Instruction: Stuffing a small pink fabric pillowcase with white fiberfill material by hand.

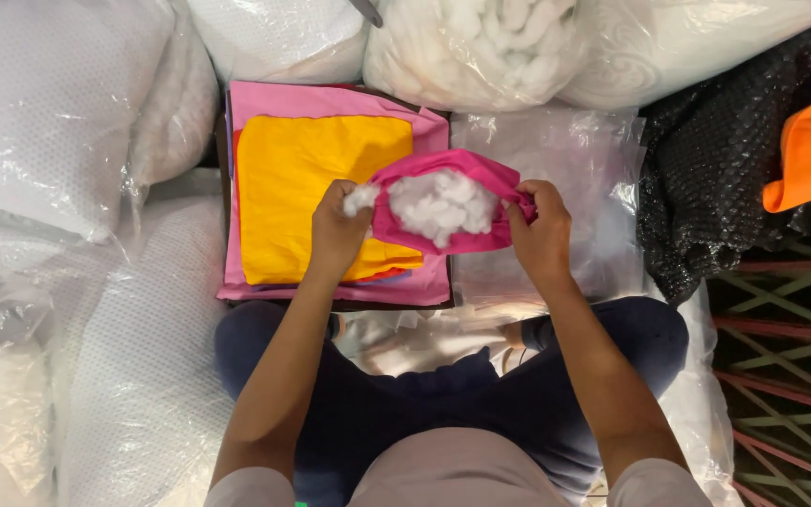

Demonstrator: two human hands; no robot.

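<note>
Left hand [335,230] and right hand [542,230] gripped opposite edges of a magenta fabric cover [462,235]. White fluffy stuffing [438,207] filled its opening. It hung above a yellow cloth sheet [302,178].

A dark tray [222,178] carries a stack of cloths, yellow cloth [307,178] atop pink cloth [330,99], with clear plastic bags [574,160] just beside it and black mesh [715,178] further right.

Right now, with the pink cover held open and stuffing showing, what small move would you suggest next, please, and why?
Probably push the tuft at the left hand into the pink cover. The white stuffing bulges out of the opening, a bit sits loose at the left fingertips, and the right hand grips the opposite edge, holding the mouth open.
</note>
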